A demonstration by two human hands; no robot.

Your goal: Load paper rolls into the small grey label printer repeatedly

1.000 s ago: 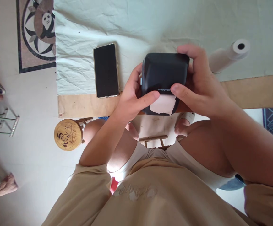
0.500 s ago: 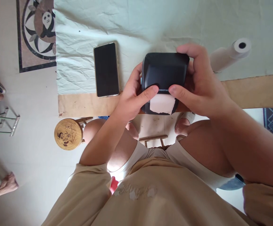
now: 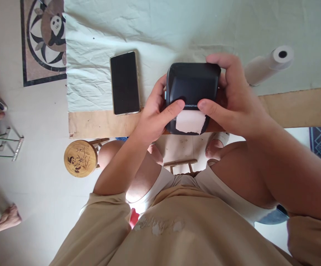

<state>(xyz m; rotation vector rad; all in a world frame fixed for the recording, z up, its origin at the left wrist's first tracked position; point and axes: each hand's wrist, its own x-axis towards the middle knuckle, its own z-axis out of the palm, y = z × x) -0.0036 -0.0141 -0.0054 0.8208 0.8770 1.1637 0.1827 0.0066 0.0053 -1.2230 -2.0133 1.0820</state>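
Both hands, left hand (image 3: 152, 122) and right hand (image 3: 234, 101), grip the black printer (image 3: 192, 83), hiding its sides.

Soft, even daylight fills the scene, bright enough to wash out the pale cloth (image 3: 177, 26) toward the top and the light floor (image 3: 38, 111) at left. Shadows are faint and diffuse; a gentle one lies on the cloth above the dark printer (image 3: 192, 85), whose top shows a dull sheen without hard glare. Focus is sharp throughout, with no motion blur. Wide-angle stretching bends the edges and enlarges the near forearm at lower right.
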